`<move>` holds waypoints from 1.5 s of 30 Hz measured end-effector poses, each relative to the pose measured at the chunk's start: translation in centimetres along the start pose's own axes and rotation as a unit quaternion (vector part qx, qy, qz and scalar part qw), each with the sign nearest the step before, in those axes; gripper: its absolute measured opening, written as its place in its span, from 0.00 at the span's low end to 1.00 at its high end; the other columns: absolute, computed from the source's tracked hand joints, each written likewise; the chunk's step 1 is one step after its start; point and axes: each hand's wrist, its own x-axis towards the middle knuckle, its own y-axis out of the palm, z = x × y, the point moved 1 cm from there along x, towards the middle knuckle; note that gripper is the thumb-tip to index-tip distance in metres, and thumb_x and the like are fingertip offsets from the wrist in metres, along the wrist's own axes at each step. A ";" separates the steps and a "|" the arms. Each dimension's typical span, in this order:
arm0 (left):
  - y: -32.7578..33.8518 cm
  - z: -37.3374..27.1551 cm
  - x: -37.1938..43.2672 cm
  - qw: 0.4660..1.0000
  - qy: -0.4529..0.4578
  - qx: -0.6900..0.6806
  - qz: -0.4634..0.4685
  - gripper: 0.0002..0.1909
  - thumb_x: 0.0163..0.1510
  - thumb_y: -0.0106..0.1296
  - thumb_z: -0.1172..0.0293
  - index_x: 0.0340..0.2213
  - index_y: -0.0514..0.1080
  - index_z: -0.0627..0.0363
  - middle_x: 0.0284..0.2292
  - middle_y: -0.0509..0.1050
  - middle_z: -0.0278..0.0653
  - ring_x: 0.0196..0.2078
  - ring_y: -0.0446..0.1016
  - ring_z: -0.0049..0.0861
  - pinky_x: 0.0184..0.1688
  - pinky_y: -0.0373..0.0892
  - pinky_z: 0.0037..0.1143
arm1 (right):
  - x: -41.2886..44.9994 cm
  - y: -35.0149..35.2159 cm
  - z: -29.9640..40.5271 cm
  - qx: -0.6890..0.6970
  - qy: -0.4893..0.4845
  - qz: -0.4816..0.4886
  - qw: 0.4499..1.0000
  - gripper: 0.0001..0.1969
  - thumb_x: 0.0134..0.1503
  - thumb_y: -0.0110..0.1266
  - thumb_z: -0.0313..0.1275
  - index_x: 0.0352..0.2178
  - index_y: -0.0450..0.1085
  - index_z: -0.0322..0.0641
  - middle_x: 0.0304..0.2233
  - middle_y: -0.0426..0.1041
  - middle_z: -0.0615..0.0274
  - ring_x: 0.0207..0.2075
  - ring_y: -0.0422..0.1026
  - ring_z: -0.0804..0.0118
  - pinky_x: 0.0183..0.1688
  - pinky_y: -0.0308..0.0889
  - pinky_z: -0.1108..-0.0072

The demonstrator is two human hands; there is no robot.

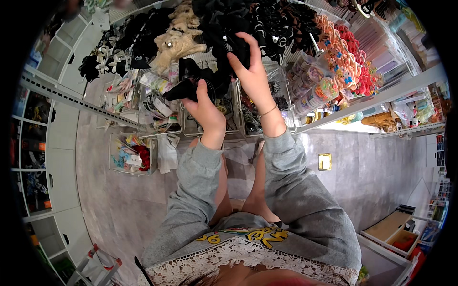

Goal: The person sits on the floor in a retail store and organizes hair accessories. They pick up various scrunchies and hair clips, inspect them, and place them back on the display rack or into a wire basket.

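Observation:
My left hand (207,114) grips a black hair accessory (189,80) with a bow-like shape, the thumb on its near side. Part of it merges with the dark goods behind, so its full outline is unclear. Higher and to the right, my right hand (253,73) reaches up to black fabric hair accessories (222,21) hanging on a white-tipped display hook. Its thumb and forefinger are spread against the black cloth. The other fingers are hidden, and whether they hold anything is unclear.
Beige plush accessories (175,41) hang to the left, orange hair ties (334,53) to the right. Wire baskets (211,132) of packaged goods sit below the hooks. A clear bin (132,157) stands on the floor. A white shelf edge (375,98) runs along the right.

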 end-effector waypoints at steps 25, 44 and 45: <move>-0.2 -0.2 1.2 0.987 0.053 0.103 0.113 0.12 0.51 0.52 0.75 0.38 0.65 0.64 0.37 0.70 0.36 0.36 0.68 0.18 0.39 0.65 0.20 | -2.9 -3.3 -1.4 -0.196 -0.142 -0.020 0.970 0.16 0.52 0.45 0.24 0.44 0.65 0.46 0.15 0.70 0.63 0.17 0.69 0.64 0.22 0.64 0.78; 0.8 0.9 -0.7 0.939 0.087 0.177 0.283 0.16 0.56 0.43 0.70 0.45 0.62 0.64 0.44 0.66 0.39 0.46 0.64 0.22 0.48 0.60 0.22 | -5.5 -3.1 -0.1 -0.051 -0.113 0.016 0.992 0.32 0.48 0.55 0.25 0.54 0.51 0.31 0.49 0.62 0.48 0.51 0.64 0.61 0.51 0.58 0.77; 0.7 1.0 -0.6 0.945 0.105 0.157 0.267 0.17 0.57 0.41 0.68 0.46 0.61 0.63 0.45 0.65 0.39 0.47 0.63 0.23 0.49 0.59 0.24 | -5.4 -2.9 -0.1 -0.040 -0.119 0.000 0.992 0.33 0.48 0.55 0.25 0.54 0.50 0.31 0.49 0.62 0.47 0.51 0.64 0.61 0.51 0.58 0.77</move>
